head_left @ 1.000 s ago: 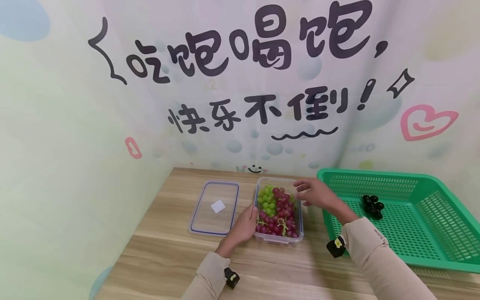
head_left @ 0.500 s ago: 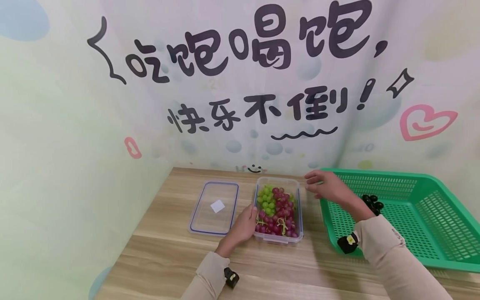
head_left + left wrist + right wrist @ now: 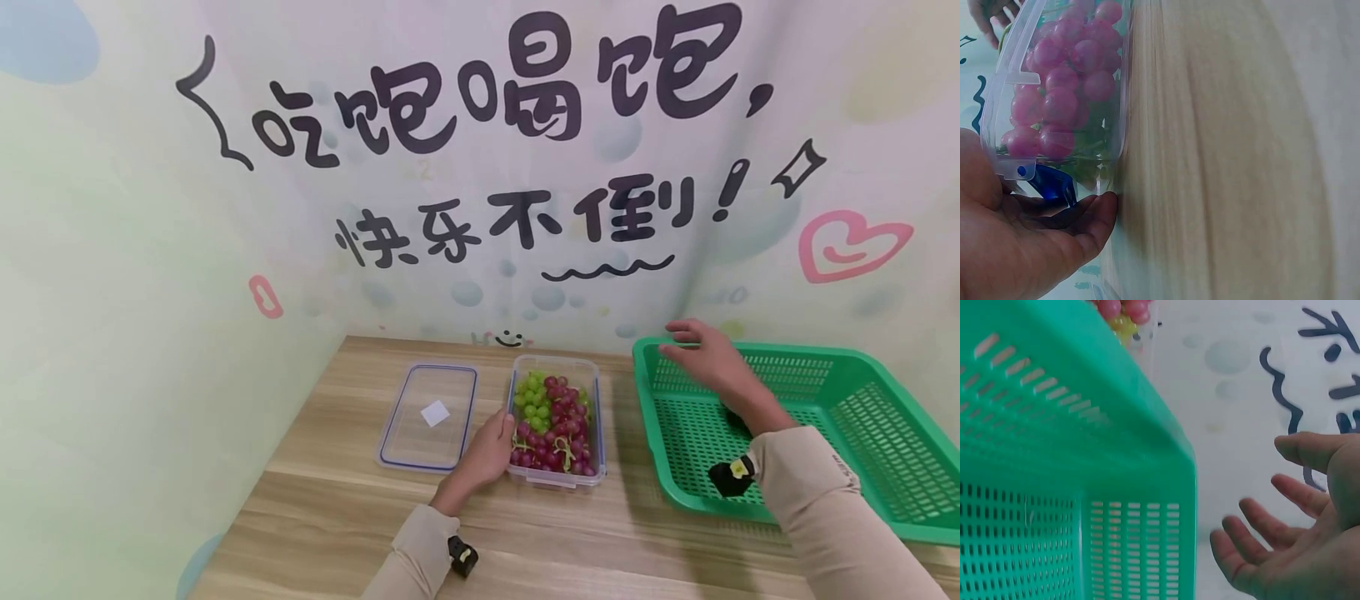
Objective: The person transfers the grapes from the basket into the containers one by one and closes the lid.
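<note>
A clear plastic food container [image 3: 557,479] holds green grapes [image 3: 532,400] and red grapes [image 3: 558,450]. At its left side my left hand [image 3: 487,450] holds the wall, thumb by the rim. In the left wrist view, the fingers [image 3: 1094,228] of that hand lie beside a blue side latch [image 3: 1054,185]. My right hand [image 3: 708,358] hovers over the back left part of a green plastic basket [image 3: 810,525], holding nothing. Its fingers are spread and loosely bent in the right wrist view. Dark grapes [image 3: 737,421] in the basket are mostly hidden beneath the right wrist.
A clear lid [image 3: 427,446] with a blue seal and a white paper square [image 3: 435,413] lies left of the container. Everything stands on a wood-grain table [image 3: 337,492]. A printed wall cloth [image 3: 450,317] rises directly behind it.
My right hand has moved right, from the container's right edge to above the basket, covering the dark grapes from view. The left hand has stayed on the container.
</note>
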A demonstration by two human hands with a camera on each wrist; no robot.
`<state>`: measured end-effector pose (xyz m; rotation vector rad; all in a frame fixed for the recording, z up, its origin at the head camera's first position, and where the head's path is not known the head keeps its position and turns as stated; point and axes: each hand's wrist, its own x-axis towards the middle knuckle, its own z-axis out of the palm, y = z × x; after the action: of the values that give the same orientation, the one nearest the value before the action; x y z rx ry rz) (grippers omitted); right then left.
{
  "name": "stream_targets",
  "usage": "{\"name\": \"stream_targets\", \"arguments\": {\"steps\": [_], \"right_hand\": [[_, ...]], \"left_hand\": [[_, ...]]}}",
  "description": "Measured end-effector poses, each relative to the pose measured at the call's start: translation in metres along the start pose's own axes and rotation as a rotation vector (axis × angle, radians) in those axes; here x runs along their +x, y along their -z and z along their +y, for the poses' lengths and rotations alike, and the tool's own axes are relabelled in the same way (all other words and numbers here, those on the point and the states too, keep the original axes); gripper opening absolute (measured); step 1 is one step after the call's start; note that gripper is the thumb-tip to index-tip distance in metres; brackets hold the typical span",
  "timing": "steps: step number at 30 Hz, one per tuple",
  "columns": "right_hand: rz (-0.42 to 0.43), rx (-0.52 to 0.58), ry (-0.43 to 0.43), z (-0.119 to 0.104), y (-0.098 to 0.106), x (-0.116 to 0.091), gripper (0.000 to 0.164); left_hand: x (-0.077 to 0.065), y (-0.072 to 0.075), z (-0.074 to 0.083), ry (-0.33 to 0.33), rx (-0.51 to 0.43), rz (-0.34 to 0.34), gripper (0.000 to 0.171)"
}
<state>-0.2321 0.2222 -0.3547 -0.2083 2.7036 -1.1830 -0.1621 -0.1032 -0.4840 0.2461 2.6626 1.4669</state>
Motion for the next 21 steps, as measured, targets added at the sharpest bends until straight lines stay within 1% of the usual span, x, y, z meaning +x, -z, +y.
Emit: {"name": "stream_targets", "arguments": {"steps": [7,11,14,16,21], "right_hand": [[0.070,0.039,-0.094,0.020,0.019,0.000,0.080],[0.106,0.032,-0.139,0.036,0.029,-0.002,0.088],[0.091,0.034,-0.156,0.049,0.034,-0.004,0.090],[0.060,0.059,-0.171,0.058,0.037,-0.005,0.092],[-0.011,0.128,-0.254,0.077,0.043,-0.007,0.101]], "left_hand": [[0.000,0.000,-0.002,-0.001,-0.010,-0.001,0.031],[0.000,0.001,-0.004,-0.003,-0.011,0.001,0.032],[0.001,0.001,-0.004,-0.002,-0.009,0.000,0.032],[0.001,0.002,-0.005,-0.002,-0.006,-0.001,0.032],[0.002,0.002,-0.004,-0.002,0.001,0.000,0.033]]}}
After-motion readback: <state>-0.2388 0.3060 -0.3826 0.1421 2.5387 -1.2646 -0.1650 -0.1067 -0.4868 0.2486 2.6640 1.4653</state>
